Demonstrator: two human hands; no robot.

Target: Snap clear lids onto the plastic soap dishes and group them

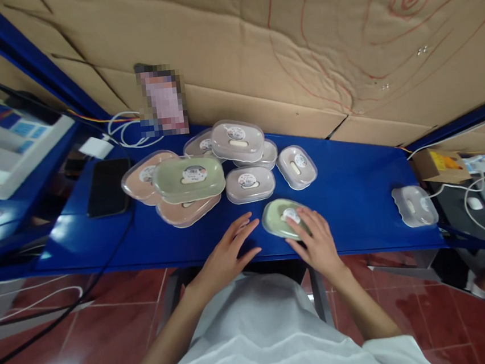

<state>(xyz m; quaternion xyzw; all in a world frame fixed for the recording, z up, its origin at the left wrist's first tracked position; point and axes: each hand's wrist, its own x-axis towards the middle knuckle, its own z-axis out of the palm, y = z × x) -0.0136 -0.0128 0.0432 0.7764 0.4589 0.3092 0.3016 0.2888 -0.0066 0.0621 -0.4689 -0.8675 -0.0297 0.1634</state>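
Note:
A pale green plastic box [275,220] with a rounded clear lid and a round sticker lies near the front edge of the blue table. My right hand [316,238] grips it from the right, with fingers over the lid and the thumb at the near side. My left hand [231,252] is open to the left of this box, fingers spread and nothing in them. Behind it, another green box [169,180] rests on peach boxes [133,184]. A single mauve box [243,193] sits beyond my hands, and another mauve box [286,169] stands to its right.
More mauve boxes [243,145] are stacked at the back, against a cardboard wall [222,64]. A black phone [108,189] lies at left near white cables [121,130]. A clear-lidded box [408,212] sits at the right end of the blue table [355,194].

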